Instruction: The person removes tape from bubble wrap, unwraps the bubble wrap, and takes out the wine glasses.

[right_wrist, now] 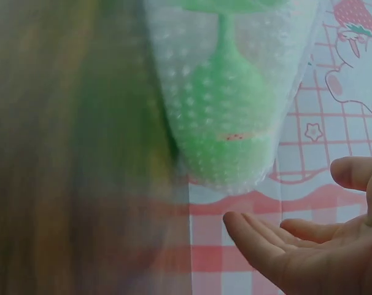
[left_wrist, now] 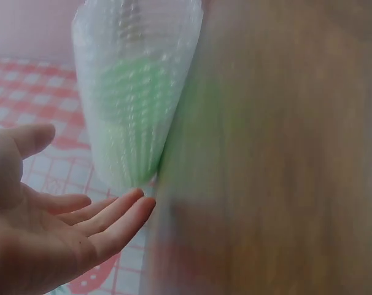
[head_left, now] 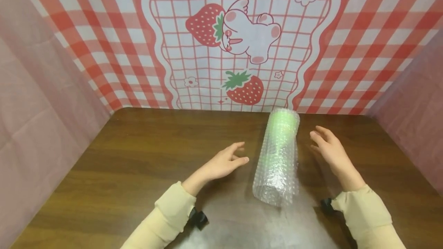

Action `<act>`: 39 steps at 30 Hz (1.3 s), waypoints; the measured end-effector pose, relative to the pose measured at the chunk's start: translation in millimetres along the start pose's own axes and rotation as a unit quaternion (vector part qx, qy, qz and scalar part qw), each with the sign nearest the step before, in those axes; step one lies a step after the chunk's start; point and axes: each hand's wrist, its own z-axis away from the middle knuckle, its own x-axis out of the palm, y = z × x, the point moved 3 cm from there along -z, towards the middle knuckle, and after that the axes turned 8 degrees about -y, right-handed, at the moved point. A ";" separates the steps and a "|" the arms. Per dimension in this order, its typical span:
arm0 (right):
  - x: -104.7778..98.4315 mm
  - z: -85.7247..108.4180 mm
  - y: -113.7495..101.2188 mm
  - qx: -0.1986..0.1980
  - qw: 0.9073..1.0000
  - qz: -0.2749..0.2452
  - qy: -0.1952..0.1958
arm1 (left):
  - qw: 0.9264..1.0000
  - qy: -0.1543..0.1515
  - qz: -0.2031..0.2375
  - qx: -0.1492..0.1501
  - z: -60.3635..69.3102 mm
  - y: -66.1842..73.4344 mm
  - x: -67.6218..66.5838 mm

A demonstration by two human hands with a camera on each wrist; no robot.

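Note:
A roll of clear bubble wrap [head_left: 277, 160] lies on the wooden table, its length running from near to far, with a light green object [right_wrist: 226, 92] inside. Through the plastic in the right wrist view, the green object shows a thin neck between wider parts; its exact kind is blurred by the bubbles. To the left of the roll, my left hand [head_left: 223, 162] hovers with relaxed fingers, apart from it. On the other side is my right hand [head_left: 330, 149], fingers loosely extended and also not touching the wrap. Neither hand holds anything.
The brown table [head_left: 138, 156] reaches back to a red-and-white checked cloth [head_left: 121, 41] printed with strawberries, hanging upright behind it. Pinkish curtains [head_left: 41, 87] close off both sides. A dark device [head_left: 199, 218] sits at the left wrist.

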 end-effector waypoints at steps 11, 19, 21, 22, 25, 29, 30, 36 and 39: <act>14.9 -11.7 -9.3 0.023 0.998 -0.048 -0.033 | 0.996 -0.030 0.080 -0.002 -1.9 13.1 12.9; 24.4 -17.6 -8.3 0.033 0.997 -0.058 -0.034 | 0.994 -0.044 0.104 0.001 -5.2 13.5 21.3; 26.4 -18.2 -8.2 0.033 0.997 -0.062 -0.034 | 0.991 -0.048 0.121 0.000 -4.8 12.8 22.9; 27.2 -18.3 -7.9 0.034 0.997 -0.064 -0.036 | 0.990 -0.051 0.128 0.001 -4.3 12.6 23.6; 28.9 -18.5 -6.7 0.042 0.995 -0.079 -0.039 | 0.987 -0.060 0.147 -0.001 -3.9 11.4 26.2; 30.9 -19.0 -4.1 0.058 0.992 -0.097 -0.053 | 0.985 -0.072 0.154 -0.005 -4.6 11.0 30.1; 31.5 -19.2 -3.7 0.060 0.992 -0.099 -0.058 | 0.985 -0.075 0.156 -0.006 -4.7 11.4 31.0; 35.8 -20.1 -1.2 0.077 0.988 -0.103 -0.083 | 0.985 -0.079 0.157 -0.001 -5.2 15.2 35.2; 38.2 -20.6 -0.2 0.087 0.987 -0.104 -0.090 | 0.984 -0.079 0.158 0.004 -5.7 16.0 36.7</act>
